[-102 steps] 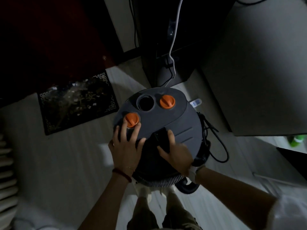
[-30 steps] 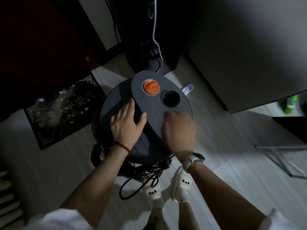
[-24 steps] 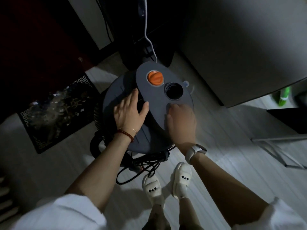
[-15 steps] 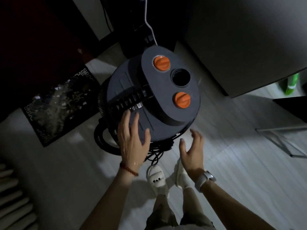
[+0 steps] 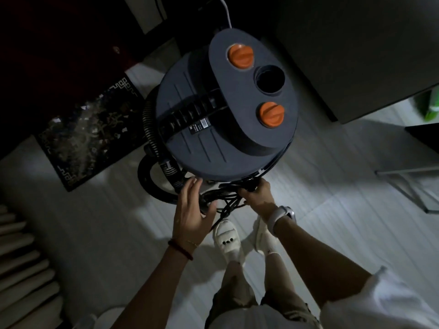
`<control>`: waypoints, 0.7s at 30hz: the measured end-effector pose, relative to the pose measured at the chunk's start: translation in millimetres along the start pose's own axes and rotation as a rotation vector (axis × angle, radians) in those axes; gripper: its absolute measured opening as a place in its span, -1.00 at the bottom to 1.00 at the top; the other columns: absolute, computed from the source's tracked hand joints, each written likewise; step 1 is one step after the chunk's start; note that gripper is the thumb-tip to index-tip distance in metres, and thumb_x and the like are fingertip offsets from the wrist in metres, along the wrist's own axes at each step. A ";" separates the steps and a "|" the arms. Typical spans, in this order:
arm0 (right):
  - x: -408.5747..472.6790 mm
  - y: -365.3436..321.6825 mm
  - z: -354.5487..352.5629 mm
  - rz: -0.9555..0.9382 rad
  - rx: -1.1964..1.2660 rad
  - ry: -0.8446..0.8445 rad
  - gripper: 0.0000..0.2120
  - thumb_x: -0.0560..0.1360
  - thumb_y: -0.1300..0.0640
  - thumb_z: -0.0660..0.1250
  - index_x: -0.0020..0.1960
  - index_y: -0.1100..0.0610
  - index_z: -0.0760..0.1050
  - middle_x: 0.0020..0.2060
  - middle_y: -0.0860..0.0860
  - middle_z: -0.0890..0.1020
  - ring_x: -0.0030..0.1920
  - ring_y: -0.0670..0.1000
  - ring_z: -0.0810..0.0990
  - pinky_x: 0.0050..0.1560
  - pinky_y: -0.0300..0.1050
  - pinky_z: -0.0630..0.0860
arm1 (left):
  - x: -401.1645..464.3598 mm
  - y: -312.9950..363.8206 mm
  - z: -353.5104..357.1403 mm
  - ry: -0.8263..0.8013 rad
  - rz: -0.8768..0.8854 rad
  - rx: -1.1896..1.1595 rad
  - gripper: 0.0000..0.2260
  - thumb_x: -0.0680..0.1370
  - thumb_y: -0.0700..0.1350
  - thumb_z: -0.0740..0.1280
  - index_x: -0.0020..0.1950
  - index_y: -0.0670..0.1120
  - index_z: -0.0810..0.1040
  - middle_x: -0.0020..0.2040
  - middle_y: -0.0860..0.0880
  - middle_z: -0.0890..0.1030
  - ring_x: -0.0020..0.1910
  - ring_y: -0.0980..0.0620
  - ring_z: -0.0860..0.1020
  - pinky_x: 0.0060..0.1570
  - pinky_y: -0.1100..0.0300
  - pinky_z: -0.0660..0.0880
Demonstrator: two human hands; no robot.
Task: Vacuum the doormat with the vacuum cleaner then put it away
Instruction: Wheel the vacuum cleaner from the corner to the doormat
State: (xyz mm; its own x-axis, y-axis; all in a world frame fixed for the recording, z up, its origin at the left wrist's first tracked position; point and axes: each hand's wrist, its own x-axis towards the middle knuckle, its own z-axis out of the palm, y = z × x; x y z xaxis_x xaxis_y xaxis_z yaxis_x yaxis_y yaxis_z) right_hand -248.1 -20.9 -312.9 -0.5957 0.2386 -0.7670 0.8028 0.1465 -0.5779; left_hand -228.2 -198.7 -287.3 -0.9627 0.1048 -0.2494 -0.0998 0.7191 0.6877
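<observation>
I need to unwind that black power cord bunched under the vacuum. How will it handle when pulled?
The cord hangs in tangled loops, so it is probably floppy and may snag. It lies against the ribbed hose, which may drag along. The right hand grips it.

- vacuum cleaner [image 5: 202, 129]: dark grey drum lid, two orange knobs [image 5: 240, 55], black ribbed hose [image 5: 148, 129], black cord [image 5: 228, 200]
- doormat [image 5: 88, 131]: black, pale fret-pattern border, pale speckled litter across the middle
- floor [image 5: 320, 210]: light grey planks
- slippers [image 5: 228, 241]: cream-white
- left wrist: dark red bracelet [image 5: 180, 250]
- right wrist: white watch [image 5: 282, 213]
- green bottle [image 5: 431, 108] at right edge
</observation>
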 end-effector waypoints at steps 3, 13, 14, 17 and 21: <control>-12.2 3.8 -18.1 0.006 -0.064 -0.020 -0.82 0.42 0.33 0.34 -0.03 0.24 0.38 -0.12 0.15 0.53 -0.30 -0.01 0.52 -0.40 -0.33 0.50 | -10.3 -2.8 3.8 -0.143 0.013 0.014 -0.24 0.47 0.37 0.06 0.43 -0.18 0.30 0.39 -0.17 0.36 0.37 0.00 0.31 0.29 0.12 0.35; -54.5 20.3 -73.3 -0.043 -0.014 -0.068 -0.66 0.46 0.49 0.17 0.20 0.29 0.44 0.09 0.20 0.54 0.03 0.15 0.58 -0.07 -0.23 0.59 | -38.4 21.5 42.5 -0.575 -0.089 -0.121 -0.58 0.59 -0.05 0.22 0.44 -0.06 0.29 0.45 0.01 0.29 0.44 0.15 0.17 0.33 0.39 0.12; -56.1 20.1 -74.4 -0.063 -0.033 -0.069 -0.66 0.48 0.48 0.18 0.21 0.28 0.45 0.15 0.20 0.52 0.10 0.16 0.56 0.02 -0.14 0.58 | -40.4 21.7 45.0 -0.524 -0.089 -0.093 -0.60 0.58 -0.07 0.23 0.42 -0.08 0.32 0.44 -0.02 0.29 0.45 0.09 0.20 0.34 0.35 0.15; -59.2 22.2 -77.0 -0.110 -0.136 -0.038 -0.68 0.50 0.42 0.19 0.22 0.25 0.47 0.17 0.15 0.51 0.19 0.14 0.51 0.22 0.01 0.47 | -37.3 16.0 42.5 -0.283 -0.204 -0.054 -0.64 0.56 -0.13 0.25 0.36 -0.13 0.40 0.35 -0.14 0.38 0.32 -0.07 0.38 0.27 0.17 0.34; -59.0 17.5 -67.0 -0.098 -0.282 0.006 -0.69 0.49 0.41 0.17 0.20 0.29 0.46 0.18 0.18 0.51 0.20 0.14 0.48 0.07 -0.25 0.37 | -19.4 9.5 27.3 -0.074 -0.367 -0.099 -0.63 0.54 -0.22 0.28 0.34 -0.22 0.39 0.31 -0.23 0.36 0.25 -0.16 0.43 0.18 0.20 0.35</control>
State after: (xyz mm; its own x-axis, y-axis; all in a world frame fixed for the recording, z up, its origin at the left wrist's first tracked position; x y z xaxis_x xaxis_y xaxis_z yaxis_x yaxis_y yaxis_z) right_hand -197.2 31.9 -259.1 -0.6709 0.2158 -0.7095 0.7176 0.4299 -0.5479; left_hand -203.5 -175.1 -294.5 -0.8378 -0.0953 -0.5376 -0.4619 0.6486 0.6050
